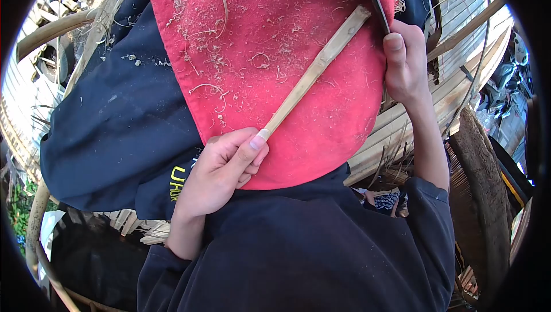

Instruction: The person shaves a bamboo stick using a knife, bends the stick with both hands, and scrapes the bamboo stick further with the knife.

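Note:
My left hand (227, 168) is closed around the lower end of a bamboo strip (313, 74), its thumb pressed along the top. The strip slants up and to the right across a red cloth (338, 122) spread over my lap, its far end near the knife. At the right edge of the cloth, my right hand (406, 62) grips a dark knife (376, 2), seen nearly edge-on. The knife's upper part leaves the frame at the top. Thin curled shavings (215, 56) and fine dust are scattered over the cloth.
Dark clothing (109, 111) covers my legs beside the red cloth. Split bamboo slats (379, 131) lie behind on the right, and a weathered wooden post (479, 174) stands at the far right. Bent poles (54, 33) and loose litter are at the left.

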### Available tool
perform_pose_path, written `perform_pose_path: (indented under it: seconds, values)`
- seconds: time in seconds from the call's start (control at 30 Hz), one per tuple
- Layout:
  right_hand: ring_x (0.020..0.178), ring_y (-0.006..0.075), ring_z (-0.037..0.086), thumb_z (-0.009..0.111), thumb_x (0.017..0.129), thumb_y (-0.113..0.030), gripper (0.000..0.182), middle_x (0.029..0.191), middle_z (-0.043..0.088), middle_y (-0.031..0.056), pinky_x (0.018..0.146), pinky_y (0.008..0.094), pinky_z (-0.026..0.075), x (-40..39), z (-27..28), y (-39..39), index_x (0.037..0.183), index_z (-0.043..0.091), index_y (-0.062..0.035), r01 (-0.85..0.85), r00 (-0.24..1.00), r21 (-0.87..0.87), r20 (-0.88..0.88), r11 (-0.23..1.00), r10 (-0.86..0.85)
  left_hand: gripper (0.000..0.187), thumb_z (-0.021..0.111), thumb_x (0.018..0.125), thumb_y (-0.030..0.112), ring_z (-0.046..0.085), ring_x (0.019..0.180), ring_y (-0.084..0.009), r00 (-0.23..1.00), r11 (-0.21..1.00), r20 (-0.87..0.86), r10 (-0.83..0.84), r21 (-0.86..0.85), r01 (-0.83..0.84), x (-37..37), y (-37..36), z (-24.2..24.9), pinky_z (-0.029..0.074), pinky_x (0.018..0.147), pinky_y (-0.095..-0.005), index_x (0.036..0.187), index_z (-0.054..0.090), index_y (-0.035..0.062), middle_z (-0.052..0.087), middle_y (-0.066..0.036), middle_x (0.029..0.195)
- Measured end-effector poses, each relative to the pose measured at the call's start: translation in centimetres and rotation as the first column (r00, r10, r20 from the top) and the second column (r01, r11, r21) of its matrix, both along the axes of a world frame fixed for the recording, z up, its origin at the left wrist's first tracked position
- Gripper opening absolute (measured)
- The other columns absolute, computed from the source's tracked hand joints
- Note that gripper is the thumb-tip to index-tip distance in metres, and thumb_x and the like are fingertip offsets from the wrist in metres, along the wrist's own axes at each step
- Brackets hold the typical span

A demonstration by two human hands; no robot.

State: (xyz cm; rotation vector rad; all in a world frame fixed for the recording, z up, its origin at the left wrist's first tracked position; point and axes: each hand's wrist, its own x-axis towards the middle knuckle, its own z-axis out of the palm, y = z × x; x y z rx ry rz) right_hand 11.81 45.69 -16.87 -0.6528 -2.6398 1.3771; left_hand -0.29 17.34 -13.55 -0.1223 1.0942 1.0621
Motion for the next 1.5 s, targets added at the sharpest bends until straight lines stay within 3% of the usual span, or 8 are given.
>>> perform_pose_path:
  seconds: [0.47, 0.67, 0.77, 0.87, 0.9, 1.2, 1.4, 1.5]
  values:
    - [0.048, 0.0147, 0.038, 0.057, 0.095, -0.053, 0.061, 0.051, 0.041, 0.0073, 0.047, 0.0324, 0.035, 0.0, -0.1, 0.1, 0.074, 0.058, 0.0041, -0.014, 1.000, 0.008, -0.002, 1.000, 0.014, 0.038, 0.042, 0.107, 0.031, 0.024, 0.055, -0.0022, 0.991, 1.000, 0.133, -0.018, 0.001, 0.018, -0.9, -0.1, -0.2, 0.022, 0.048, -0.0219, 0.077, 0.045, 0.0091, 0.030, 0.008, 0.064]
    - [0.047, 0.0156, 0.038, 0.057, 0.095, -0.052, 0.060, 0.050, 0.040, 0.0082, 0.047, 0.0329, 0.035, -0.1, 0.0, -0.2, 0.073, 0.058, 0.0046, 0.006, 1.000, 0.021, -0.014, 1.000, -0.005, 0.033, 0.045, 0.106, 0.026, 0.027, 0.050, -0.0015, 0.994, 1.000, -0.110, 0.015, 0.026, -0.012, 0.3, 0.0, 0.0, 0.021, 0.044, -0.0215, 0.082, 0.052, 0.0047, 0.039, 0.005, 0.059]
    - [0.047, 0.0160, 0.038, 0.058, 0.095, -0.051, 0.060, 0.051, 0.041, 0.0085, 0.047, 0.0330, 0.035, -0.1, 0.1, -0.4, 0.073, 0.058, 0.0049, 0.016, 0.999, 0.061, -0.031, 0.998, -0.014, 0.020, 0.054, 0.102, 0.014, 0.040, 0.055, -0.0027, 0.942, 0.982, -0.309, 0.131, -0.093, -0.166, 1.2, 0.4, 1.6, 0.031, 0.050, -0.0205, 0.090, 0.060, -0.0009, 0.050, 0.002, 0.063]
    - [0.047, 0.0157, 0.038, 0.058, 0.095, -0.051, 0.060, 0.051, 0.041, 0.0085, 0.047, 0.0331, 0.034, 0.1, -0.1, -0.1, 0.073, 0.057, 0.0049, 0.008, 1.000, 0.092, -0.022, 0.996, -0.006, 0.014, 0.058, 0.099, 0.009, 0.044, 0.056, -0.0030, 0.861, 0.993, -0.499, -0.094, -0.107, 0.046, 1.0, -1.2, 1.8, 0.034, 0.050, -0.0216, 0.095, 0.064, -0.0027, 0.053, 0.001, 0.061]
    - [0.047, 0.0160, 0.038, 0.058, 0.095, -0.051, 0.060, 0.050, 0.041, 0.0086, 0.047, 0.0333, 0.034, 0.0, 0.0, -0.4, 0.072, 0.057, 0.0048, 0.022, 0.999, 0.070, -0.042, 0.997, -0.019, 0.015, 0.058, 0.099, 0.010, 0.043, 0.055, -0.0029, 0.842, 0.984, -0.510, -0.175, -0.102, 0.143, 0.6, -1.6, 1.6, 0.033, 0.049, -0.0230, 0.097, 0.067, -0.0022, 0.051, 0.001, 0.060]
    - [0.044, 0.0218, 0.034, 0.057, 0.094, -0.055, 0.065, 0.049, 0.035, 0.0116, 0.046, 0.0353, 0.032, 0.5, -0.2, -0.3, 0.066, 0.051, 0.0037, 0.040, 0.999, 0.023, -0.023, 0.999, -0.039, 0.031, 0.046, 0.106, 0.022, 0.031, 0.051, -0.0013, 0.882, 0.991, -0.457, -0.113, 0.010, 0.132, 0.4, 0.7, 1.1, 0.024, 0.046, -0.0226, 0.086, 0.059, 0.0005, 0.036, 0.007, 0.059]
    - [0.042, 0.0324, 0.047, 0.068, 0.085, -0.054, 0.060, 0.050, 0.044, 0.0160, 0.046, 0.0364, 0.037, -0.2, 0.4, -0.6, 0.070, 0.056, 0.0017, -0.020, 0.997, 0.104, -0.079, 0.994, 0.028, 0.032, 0.042, 0.107, 0.021, 0.038, 0.054, -0.0067, 0.784, 0.973, -0.597, -0.171, 0.020, 0.228, 0.0, 2.6, 1.6, 0.032, 0.051, -0.0261, 0.083, 0.051, 0.0023, 0.040, 0.001, 0.061]
    - [0.043, 0.0346, 0.049, 0.077, 0.078, -0.051, 0.060, 0.049, 0.042, 0.0174, 0.045, 0.0382, 0.038, 0.6, 0.3, 0.0, 0.063, 0.049, 0.0005, -0.103, 0.995, 0.179, 0.021, 0.978, 0.101, 0.031, 0.041, 0.106, 0.022, 0.042, 0.055, -0.0120, 0.702, 0.956, -0.681, -0.209, 0.010, 0.295, 0.1, 3.4, 1.1, 0.036, 0.054, -0.0307, 0.086, 0.051, 0.0000, 0.044, -0.003, 0.061]
